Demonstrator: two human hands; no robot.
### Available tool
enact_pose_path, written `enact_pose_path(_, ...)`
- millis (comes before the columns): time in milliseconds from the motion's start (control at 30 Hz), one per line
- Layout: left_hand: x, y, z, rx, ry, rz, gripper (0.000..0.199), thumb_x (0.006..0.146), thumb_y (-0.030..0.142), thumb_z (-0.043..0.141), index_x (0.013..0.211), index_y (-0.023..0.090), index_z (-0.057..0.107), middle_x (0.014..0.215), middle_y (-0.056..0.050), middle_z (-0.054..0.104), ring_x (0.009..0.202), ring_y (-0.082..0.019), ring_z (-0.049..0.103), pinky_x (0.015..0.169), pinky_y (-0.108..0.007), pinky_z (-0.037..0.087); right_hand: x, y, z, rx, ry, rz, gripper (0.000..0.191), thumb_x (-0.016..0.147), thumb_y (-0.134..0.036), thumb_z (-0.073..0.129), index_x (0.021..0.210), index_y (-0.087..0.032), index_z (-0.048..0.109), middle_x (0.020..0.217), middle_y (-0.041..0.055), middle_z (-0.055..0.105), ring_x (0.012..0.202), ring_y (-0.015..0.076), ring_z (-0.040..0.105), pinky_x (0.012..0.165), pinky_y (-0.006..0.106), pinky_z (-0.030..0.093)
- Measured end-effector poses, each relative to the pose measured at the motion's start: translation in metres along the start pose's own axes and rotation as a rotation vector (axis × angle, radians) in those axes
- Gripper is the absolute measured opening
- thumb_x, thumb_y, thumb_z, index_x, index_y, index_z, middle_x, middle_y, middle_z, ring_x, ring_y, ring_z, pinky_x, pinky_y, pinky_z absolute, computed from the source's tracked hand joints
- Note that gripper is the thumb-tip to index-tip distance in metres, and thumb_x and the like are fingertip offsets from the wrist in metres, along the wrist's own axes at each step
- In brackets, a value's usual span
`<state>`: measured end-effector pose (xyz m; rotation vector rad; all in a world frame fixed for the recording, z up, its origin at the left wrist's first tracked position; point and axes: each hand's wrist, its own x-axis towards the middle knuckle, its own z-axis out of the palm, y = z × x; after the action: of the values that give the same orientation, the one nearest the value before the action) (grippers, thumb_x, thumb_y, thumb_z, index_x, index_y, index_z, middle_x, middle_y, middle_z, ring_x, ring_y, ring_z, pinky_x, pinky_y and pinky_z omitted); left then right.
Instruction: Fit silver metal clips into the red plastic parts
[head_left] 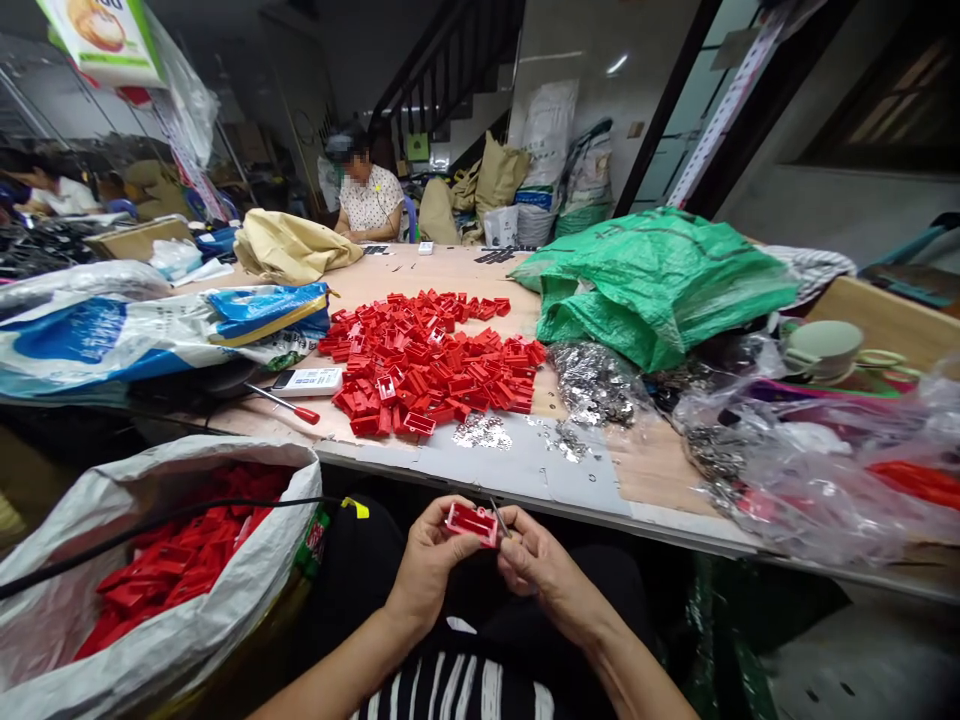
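Note:
Over my lap, my left hand (431,555) is closed on a red plastic housing (472,523), a small rectangular part with a hollow inside. My right hand (536,560) pinches a thin dark metal piece (498,517) at the housing's right end; its exact kind is too small to make out. Whether the metal touches the housing I cannot tell. Just beyond my hands, a heap of similar red parts (427,365) covers the middle of the table. Small flat shiny metal pieces (482,432) lie scattered at the near edge of that heap.
To my left an open white sack (292,465) holds more red parts, with a black cable (247,503) across it. A red-handled screwdriver (304,413) lies on the table (630,475). A green sack (660,280) and metal pieces in plastic (596,385) are at right. A person (370,205) sits opposite.

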<state>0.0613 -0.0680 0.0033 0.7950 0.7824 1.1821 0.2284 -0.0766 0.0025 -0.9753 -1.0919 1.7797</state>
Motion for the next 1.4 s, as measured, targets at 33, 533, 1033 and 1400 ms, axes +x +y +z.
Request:
enact_pose_path(33, 0.002, 0.001, 0.001, -0.113, 0.036, -0.042, 0.030, 0.069, 0.023, 0.078, 0.095, 0.020, 0.064, 0.090, -0.002, 0.075, 0.086, -0.017, 0.069, 0.090, -0.031, 0.048, 0.003, -0.003, -0.006, -0.093, 0.041, -0.033, 0.040, 0.079, -0.055, 0.063, 0.096, -0.020, 0.051, 0.063, -0.0058, 0.045, 0.049, 0.0068, 0.027, 0.046, 0.021, 0.018)
enact_pose_path(533, 0.024, 0.011, 0.008, -0.658, 0.202, -0.448, 0.023, 0.084, 0.031, 0.064, 0.087, 0.008, 0.068, 0.083, -0.010, 0.076, 0.084, -0.021, 0.072, 0.087, -0.035, 0.051, 0.090, -0.050, -0.053, -1.404, 0.543, -0.205, 0.013, 0.085, -0.027, 0.051, 0.093, -0.020, 0.060, 0.095, 0.0088, 0.067, 0.086, 0.0237, 0.061, 0.069, 0.031, 0.040)
enact_pose_path(1033, 0.028, 0.009, 0.008, -0.677, 0.202, -0.489, 0.031, 0.085, 0.039, 0.061, 0.092, 0.009, 0.066, 0.080, -0.007, 0.074, 0.075, -0.017, 0.071, 0.085, -0.034, 0.052, 0.101, -0.041, -0.061, -1.351, 0.598, -0.285, 0.016, 0.086, -0.034, 0.049, 0.088, -0.023, 0.061, 0.084, 0.0038, 0.070, 0.073, 0.0209, 0.062, 0.062, 0.028, 0.037)
enact_pose_path(1400, 0.020, 0.021, 0.013, 0.320, 0.056, 0.170, 0.041, 0.072, 0.023, 0.074, 0.112, 0.020, 0.064, 0.089, -0.003, 0.070, 0.082, -0.015, 0.064, 0.083, -0.027, 0.050, 0.096, -0.030, -0.066, -1.130, 0.596, -0.484, 0.028, 0.086, -0.033, 0.044, 0.099, -0.020, 0.066, 0.100, 0.0083, 0.071, 0.089, 0.0233, 0.065, 0.078, 0.032, 0.046)
